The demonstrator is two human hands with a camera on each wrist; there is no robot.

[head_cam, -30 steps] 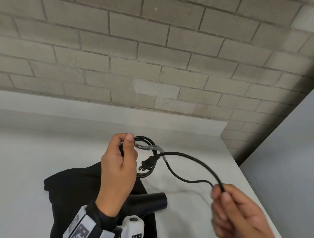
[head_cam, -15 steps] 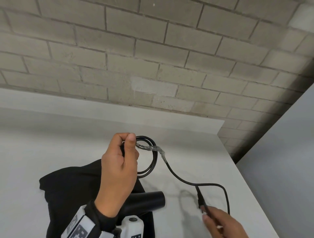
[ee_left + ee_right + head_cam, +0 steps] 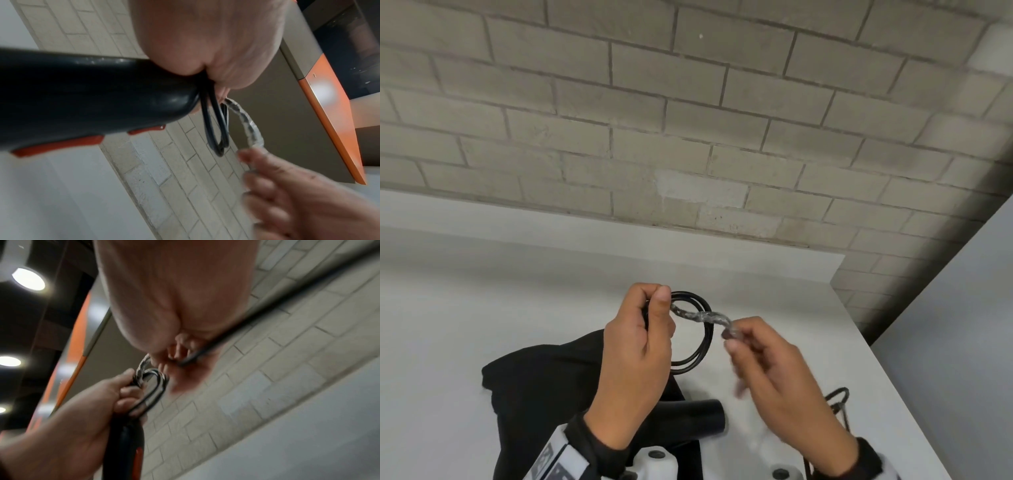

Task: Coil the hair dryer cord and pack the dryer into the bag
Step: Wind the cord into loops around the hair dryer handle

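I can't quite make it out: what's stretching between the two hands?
A short stretch of cord wrapped in clear tape runs from the left hand, which holds the coil, to the right hand. The head view shows it best.

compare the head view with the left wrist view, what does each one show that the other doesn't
Only the head view shows the black bag on the white table and the loose cord trailing by the right wrist. Only the left wrist view shows the dryer's handle with its red buttons. Both show the left hand gripping the coiled loops, and the right hand pinching the taped stretch of cord.
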